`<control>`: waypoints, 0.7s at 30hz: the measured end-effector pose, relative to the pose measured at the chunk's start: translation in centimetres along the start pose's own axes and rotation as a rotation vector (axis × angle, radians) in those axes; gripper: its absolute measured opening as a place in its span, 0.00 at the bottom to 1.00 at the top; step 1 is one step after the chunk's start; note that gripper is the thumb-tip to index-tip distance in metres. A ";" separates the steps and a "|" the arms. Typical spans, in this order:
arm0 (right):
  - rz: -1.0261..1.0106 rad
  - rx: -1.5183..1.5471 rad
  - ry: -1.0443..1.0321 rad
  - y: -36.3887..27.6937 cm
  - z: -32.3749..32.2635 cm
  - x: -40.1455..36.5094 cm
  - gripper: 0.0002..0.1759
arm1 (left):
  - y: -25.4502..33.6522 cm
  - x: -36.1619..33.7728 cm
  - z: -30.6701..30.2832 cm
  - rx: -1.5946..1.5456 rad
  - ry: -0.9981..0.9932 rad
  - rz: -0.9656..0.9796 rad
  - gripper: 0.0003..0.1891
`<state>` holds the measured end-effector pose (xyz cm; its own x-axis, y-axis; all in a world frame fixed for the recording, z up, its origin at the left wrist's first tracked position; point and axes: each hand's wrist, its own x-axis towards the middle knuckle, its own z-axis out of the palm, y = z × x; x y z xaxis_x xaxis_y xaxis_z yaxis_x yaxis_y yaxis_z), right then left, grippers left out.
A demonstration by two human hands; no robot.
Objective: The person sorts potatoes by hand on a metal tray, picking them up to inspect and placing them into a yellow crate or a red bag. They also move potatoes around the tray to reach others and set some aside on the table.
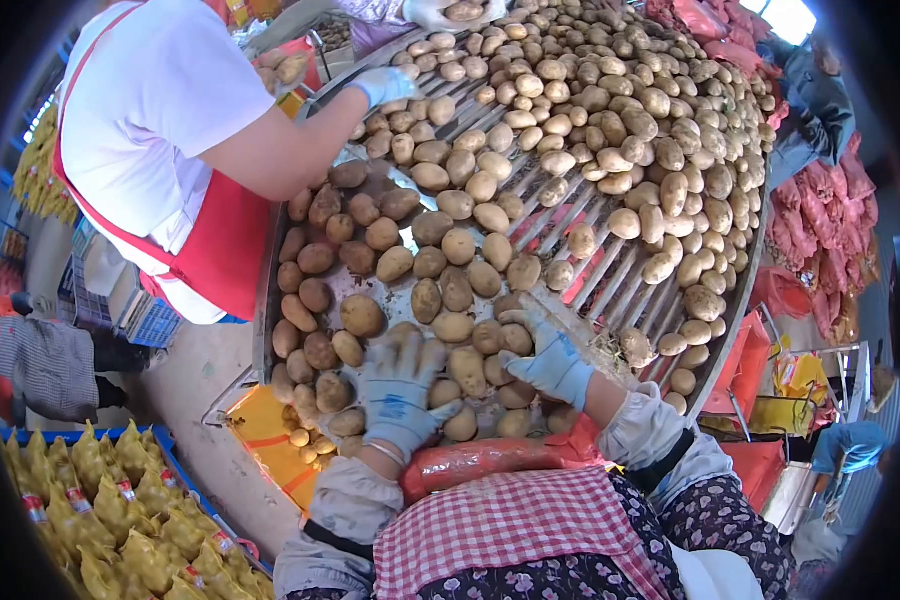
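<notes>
Bright daylight, soft shadows; heavy fisheye bending with a dark vignette at the edges; centre stays sharp.

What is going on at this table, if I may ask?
The camera wearer's gloved left hand lies spread over potatoes at the near end of a roller table, and the right hand rests on others beside it. At the left, a co-worker in a red apron reaches a gloved hand onto the pile.
</notes>
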<state>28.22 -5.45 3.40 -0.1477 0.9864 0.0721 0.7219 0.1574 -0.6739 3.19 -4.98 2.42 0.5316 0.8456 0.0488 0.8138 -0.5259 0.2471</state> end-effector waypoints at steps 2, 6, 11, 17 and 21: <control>-0.038 0.003 0.080 0.4 -1.1 -0.6 0.31 | -2.9 -1.3 0.1 -0.013 -0.019 -0.136 0.41; 0.463 0.476 0.231 8.9 -5.0 -0.1 0.32 | -6.4 -4.8 -0.6 0.088 -0.070 -0.310 0.38; 0.450 0.270 0.157 8.0 -4.3 4.3 0.30 | 0.1 -0.4 -2.5 -0.194 -0.052 -0.126 0.36; 0.243 0.339 0.137 12.8 -0.9 4.4 0.29 | -0.7 -0.8 3.7 0.012 -0.044 0.060 0.37; 0.462 1.496 0.188 9.2 -3.8 1.8 0.25 | -1.6 -2.9 -1.1 0.027 -0.433 -0.132 0.29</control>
<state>37.13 -2.01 0.14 0.0526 0.9436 -0.3269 -0.6328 -0.2218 -0.7419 0.10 -6.45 2.89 0.4671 0.7925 -0.3921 0.8842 -0.4230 0.1982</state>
